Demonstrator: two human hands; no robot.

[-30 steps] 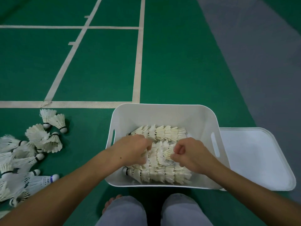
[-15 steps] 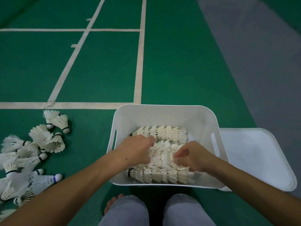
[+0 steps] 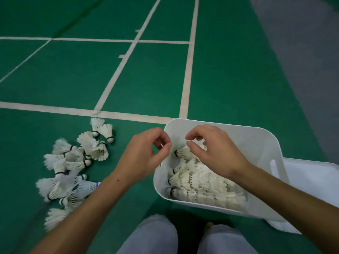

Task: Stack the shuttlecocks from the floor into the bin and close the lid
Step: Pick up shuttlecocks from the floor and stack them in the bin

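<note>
A white bin (image 3: pixel 244 133) stands on the green floor and holds several rows of stacked white shuttlecocks (image 3: pixel 201 182). A loose pile of shuttlecocks (image 3: pixel 73 169) lies on the floor to its left. My left hand (image 3: pixel 145 156) hovers just outside the bin's left rim, fingers loosely curled and holding nothing. My right hand (image 3: pixel 212 153) hangs over the bin's left half above the top row, fingers loosely curled, nothing gripped. The white lid (image 3: pixel 311 182) lies flat on the floor at the bin's right side.
White court lines (image 3: pixel 185 85) cross the green floor beyond the bin. A grey floor strip (image 3: pixel 302 52) runs along the right. My two knees in light trousers (image 3: pixel 157 235) are at the bottom edge, close to the bin's near wall.
Both hands have lifted off the stacked shuttlecocks and moved up and left toward the bin's left rim. The view has swung left, showing more of the floor pile.
</note>
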